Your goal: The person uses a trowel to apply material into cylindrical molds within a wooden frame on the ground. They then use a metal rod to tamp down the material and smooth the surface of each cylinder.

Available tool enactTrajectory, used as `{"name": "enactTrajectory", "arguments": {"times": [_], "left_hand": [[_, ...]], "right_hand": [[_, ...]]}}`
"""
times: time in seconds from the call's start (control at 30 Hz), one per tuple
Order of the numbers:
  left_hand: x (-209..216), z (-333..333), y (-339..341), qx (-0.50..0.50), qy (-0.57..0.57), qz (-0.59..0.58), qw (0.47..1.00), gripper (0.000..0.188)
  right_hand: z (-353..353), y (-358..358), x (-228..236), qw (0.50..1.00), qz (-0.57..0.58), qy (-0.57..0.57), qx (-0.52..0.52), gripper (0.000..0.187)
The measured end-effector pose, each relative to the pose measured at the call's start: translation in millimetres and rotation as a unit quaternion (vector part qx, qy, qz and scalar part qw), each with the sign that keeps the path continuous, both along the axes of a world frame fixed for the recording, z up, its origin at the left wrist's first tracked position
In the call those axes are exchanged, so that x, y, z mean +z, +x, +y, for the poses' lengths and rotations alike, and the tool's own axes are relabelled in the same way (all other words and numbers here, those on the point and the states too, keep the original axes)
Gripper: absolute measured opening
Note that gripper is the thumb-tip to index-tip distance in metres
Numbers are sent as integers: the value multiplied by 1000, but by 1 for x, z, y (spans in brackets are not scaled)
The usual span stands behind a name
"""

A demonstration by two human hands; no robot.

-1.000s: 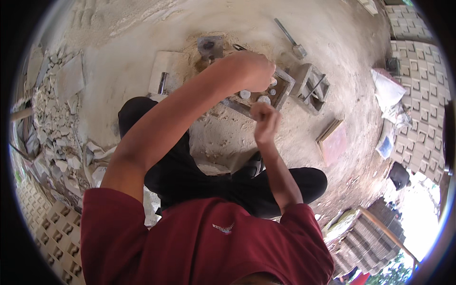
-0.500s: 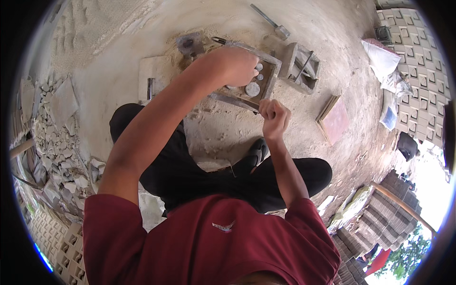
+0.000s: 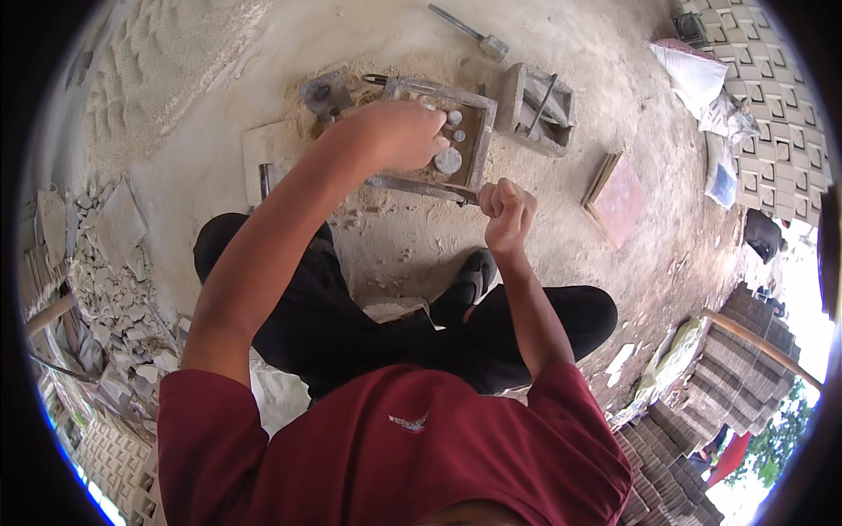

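On the ground before me lies a shallow rectangular mould frame with dusty grey walls. Inside it are a large round grey disc and smaller round pieces. My left hand reaches across the frame's left part, its fingers curled down beside the large disc. Whatever those fingers pinch is hidden beneath the hand. At the near right corner of the frame my right hand is closed in a fist. Its fingers wrap round something I cannot make out.
Right of the frame stands a grey box mould with a bar across it. A long-handled mallet lies beyond. Further right are a square board and sacks. At left are a short metal tube and rubble.
The view has shifted, so the ground items appear further left and higher. My left hand has drawn slightly left, and my right fist sits slightly further right of the frame's corner.
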State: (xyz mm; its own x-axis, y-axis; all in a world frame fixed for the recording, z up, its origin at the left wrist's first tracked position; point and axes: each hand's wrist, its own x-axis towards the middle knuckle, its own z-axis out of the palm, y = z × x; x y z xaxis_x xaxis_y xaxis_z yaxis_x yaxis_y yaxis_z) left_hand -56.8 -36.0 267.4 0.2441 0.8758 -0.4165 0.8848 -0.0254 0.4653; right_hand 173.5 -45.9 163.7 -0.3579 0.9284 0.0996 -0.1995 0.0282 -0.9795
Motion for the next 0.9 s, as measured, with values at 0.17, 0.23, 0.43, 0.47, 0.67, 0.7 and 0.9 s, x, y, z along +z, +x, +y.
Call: {"name": "enactTrajectory", "arguments": {"times": [0.17,0.23,0.43,0.47,0.67,0.7,0.9], "left_hand": [[0,0,-3,10,-30,4,999,39],[-1,3,-1,1,-27,1,1000,41],[-3,-2,-5,4,-24,15,1000,43],[-3,-2,-4,1,-26,12,1000,43],[-2,0,-8,13,-37,10,999,44],[-2,0,-8,13,-36,10,999,44],[-4,2,-16,18,-17,-3,1000,43]], "right_hand": [[1,0,4,1000,12,5,-2,42],[3,7,1,999,11,29,15,42],[18,0,8,997,49,-34,-48,42],[15,3,5,999,28,2,-35,43],[21,0,0,998,40,-25,-37,41],[20,3,-1,997,70,-6,-35,41],[11,-10,4,999,21,-32,-24,39]]}}
